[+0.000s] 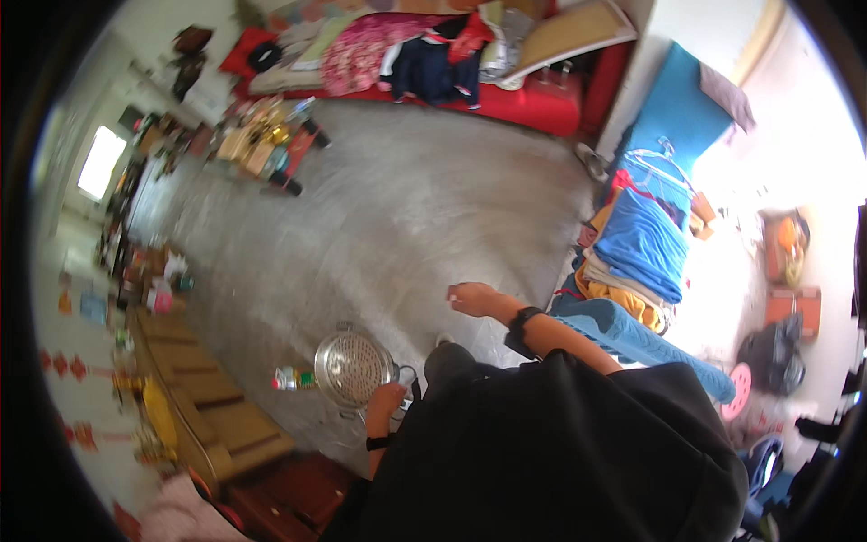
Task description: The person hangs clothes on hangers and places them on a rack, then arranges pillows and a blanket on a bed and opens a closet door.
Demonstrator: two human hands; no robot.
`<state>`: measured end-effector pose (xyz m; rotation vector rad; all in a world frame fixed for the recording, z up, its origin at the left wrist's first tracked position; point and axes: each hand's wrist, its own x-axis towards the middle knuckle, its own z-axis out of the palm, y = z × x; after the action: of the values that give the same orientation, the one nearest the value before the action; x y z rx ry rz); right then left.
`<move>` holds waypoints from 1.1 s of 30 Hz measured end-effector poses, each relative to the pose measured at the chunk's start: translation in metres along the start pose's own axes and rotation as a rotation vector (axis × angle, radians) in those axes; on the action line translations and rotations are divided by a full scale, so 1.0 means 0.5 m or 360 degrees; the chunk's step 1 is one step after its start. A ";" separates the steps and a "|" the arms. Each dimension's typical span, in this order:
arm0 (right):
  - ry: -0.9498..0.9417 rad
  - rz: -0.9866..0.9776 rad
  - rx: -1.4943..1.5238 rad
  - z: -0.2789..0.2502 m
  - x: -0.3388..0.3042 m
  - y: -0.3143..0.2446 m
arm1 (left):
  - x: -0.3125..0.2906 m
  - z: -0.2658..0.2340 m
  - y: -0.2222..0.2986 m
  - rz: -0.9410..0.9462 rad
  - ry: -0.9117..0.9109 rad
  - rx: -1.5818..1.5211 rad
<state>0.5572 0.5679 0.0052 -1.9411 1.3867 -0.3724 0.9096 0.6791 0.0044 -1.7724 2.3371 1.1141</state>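
A round silver metal steamer pan with a perforated bottom (352,369) is at the lower middle, with a handle on its far rim. My left hand (388,397) is beside its right rim, fingers closed; a small whitish thing and a dark cord-like loop show next to it, too small to name. My right hand (471,299) is held out over the grey floor, fingers curled together, with a pale spot at the fingertips. What it holds, if anything, I cannot make out. A bottle with a green label and red cap (291,378) lies left of the pan.
A wooden bench (217,406) runs along the left. Folded clothes with a blue cloth (643,244) lie on a blue seat at the right. A red sofa (533,104) heaped with bedding stands at the back. A low table (262,144) holds several items.
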 end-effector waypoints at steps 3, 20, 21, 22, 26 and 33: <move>0.0108 0.0006 0.0178 -0.070 0.069 0.009 | 0.148 0.016 -0.113 -0.0125 -0.0362 0.0250; 0.1061 0.1987 0.0774 -0.332 -0.211 0.648 | 1.399 -0.077 0.812 0.1533 -0.0528 0.0939; 0.1258 0.2056 0.0721 -0.346 -0.221 0.692 | 1.431 -0.017 0.897 0.1583 -0.0714 0.1108; 0.1180 0.2147 0.0609 -0.340 -0.236 0.759 | 1.458 0.054 0.991 0.1657 -0.0904 0.1277; 0.1254 0.2324 0.0403 -0.496 -0.230 1.007 | 1.522 0.336 1.207 0.1831 -0.1295 0.0823; 0.0945 0.2540 -0.0086 -0.774 -0.231 1.432 | 1.674 0.758 1.443 0.1927 -0.0373 0.0840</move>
<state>-0.2229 0.4038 -0.1960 -0.2468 2.7734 -0.0809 -0.1525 0.2563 -0.2374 0.0445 3.0594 0.4910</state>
